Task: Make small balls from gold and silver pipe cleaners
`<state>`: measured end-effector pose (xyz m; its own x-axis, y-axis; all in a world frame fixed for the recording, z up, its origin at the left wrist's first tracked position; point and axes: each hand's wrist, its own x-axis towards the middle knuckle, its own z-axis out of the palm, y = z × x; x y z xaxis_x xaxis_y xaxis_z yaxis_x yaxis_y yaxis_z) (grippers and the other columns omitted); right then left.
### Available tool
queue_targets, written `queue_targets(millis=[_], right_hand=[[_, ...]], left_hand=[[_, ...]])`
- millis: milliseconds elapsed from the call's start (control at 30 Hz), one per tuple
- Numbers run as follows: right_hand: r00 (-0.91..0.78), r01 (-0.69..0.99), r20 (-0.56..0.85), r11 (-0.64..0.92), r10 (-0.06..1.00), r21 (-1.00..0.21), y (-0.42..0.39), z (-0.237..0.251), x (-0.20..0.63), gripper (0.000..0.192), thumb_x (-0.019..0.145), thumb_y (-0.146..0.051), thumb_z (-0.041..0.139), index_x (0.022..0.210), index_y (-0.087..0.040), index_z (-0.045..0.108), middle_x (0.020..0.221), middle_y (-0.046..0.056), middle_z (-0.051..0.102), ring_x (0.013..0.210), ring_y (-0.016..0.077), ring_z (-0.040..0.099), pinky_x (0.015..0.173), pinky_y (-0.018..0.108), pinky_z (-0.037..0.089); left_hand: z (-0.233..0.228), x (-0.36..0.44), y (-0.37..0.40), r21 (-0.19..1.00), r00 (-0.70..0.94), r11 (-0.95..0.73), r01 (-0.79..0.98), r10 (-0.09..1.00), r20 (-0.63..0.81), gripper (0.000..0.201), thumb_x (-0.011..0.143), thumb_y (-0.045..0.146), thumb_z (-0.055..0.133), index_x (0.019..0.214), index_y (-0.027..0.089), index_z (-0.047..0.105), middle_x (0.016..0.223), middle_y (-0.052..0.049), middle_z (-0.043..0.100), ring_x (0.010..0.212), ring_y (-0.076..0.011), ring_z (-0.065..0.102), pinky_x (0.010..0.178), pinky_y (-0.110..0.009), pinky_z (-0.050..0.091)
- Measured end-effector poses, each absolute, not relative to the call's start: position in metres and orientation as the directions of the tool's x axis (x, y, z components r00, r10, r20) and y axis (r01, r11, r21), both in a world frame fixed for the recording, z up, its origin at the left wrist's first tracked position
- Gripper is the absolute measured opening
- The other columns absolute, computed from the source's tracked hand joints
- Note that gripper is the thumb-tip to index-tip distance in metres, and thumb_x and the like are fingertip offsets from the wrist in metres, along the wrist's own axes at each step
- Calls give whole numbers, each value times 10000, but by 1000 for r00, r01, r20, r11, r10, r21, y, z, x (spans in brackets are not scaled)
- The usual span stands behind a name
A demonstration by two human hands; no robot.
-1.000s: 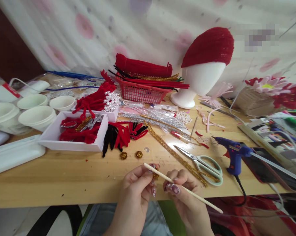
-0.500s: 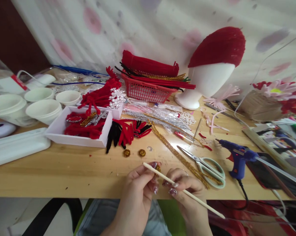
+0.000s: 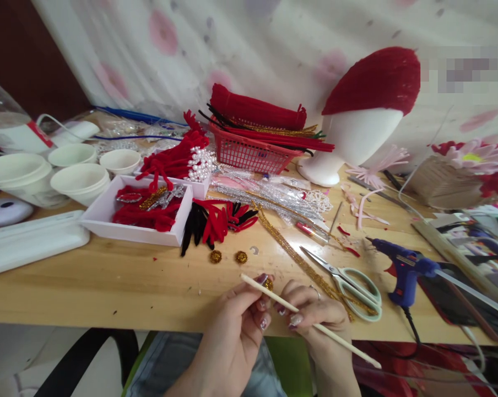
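Between the fingertips of my left hand is a small coil of gold tinsel pipe cleaner, partly hidden by the fingers. My right hand is closed around a thin pale wooden stick, which slants from upper left to lower right. The stick's upper end passes in front of my left fingertips; whether they also grip it I cannot tell. Just beyond my hands, two gold tinsel coils, a left one and a right one, lie on the table. Long gold tinsel stems stretch beside my right hand.
Scissors and a blue glue gun lie to the right. Black and red loops lie beside a white box of red pieces. Behind stand a red basket, a white foam head and paper cups.
The camera view has shifted slightly, so the table contents appear a little farther right. Both hands keep nearly the same pose, with the stick and gold coil still between them.
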<state>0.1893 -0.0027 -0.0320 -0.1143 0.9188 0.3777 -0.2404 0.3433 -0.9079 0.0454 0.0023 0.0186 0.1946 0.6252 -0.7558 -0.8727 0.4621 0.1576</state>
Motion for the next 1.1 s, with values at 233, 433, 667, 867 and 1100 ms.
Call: queue_targets(millis=[233, 433, 667, 867, 1100], right_hand=[[-184, -234, 403, 358, 896, -904, 4, -30, 194, 80, 865, -269, 756, 868, -300, 830, 703, 30, 729, 677, 193, 643, 628, 338, 515], [-196, -207, 395, 356, 897, -911, 4, -33, 196, 84, 866, -259, 757, 864, -301, 829, 709, 21, 730, 707, 194, 634, 675, 348, 510], [-150, -167, 376, 351, 914, -921, 2, -34, 195, 63, 845, -279, 776, 825, -296, 833, 673, 36, 735, 703, 215, 644, 669, 361, 515], [-139, -153, 365, 344, 921, -926, 0, -33, 193, 73, 848, -289, 769, 821, -299, 836, 701, 52, 738, 700, 222, 639, 653, 362, 502], [-128, -113, 380, 367, 916, -923, 1, -30, 190, 99, 875, -291, 740, 857, -280, 837, 683, 47, 738, 667, 212, 624, 640, 355, 481]], left_hand=[[18, 45, 2, 124, 193, 451, -884, 592, -783, 415, 928, -83, 423, 623, 30, 682, 514, -28, 578, 420, -61, 537, 371, -126, 435], [15, 46, 6, 95, 214, 460, -883, 574, -790, 402, 928, -82, 429, 640, 30, 686, 531, -36, 601, 402, -58, 525, 366, -135, 429], [14, 45, 4, 141, 180, 471, -871, 571, -801, 441, 928, -88, 398, 609, 58, 665, 495, -33, 593, 400, -70, 534, 372, -140, 434], [12, 46, 6, 130, 209, 504, -854, 561, -801, 410, 947, -57, 396, 678, 46, 688, 480, -15, 554, 396, -62, 501, 362, -126, 400], [-3, 41, 3, 110, 279, 506, -856, 629, -726, 315, 941, -28, 449, 772, 41, 706, 571, -25, 566, 470, -69, 518, 397, -136, 420]])
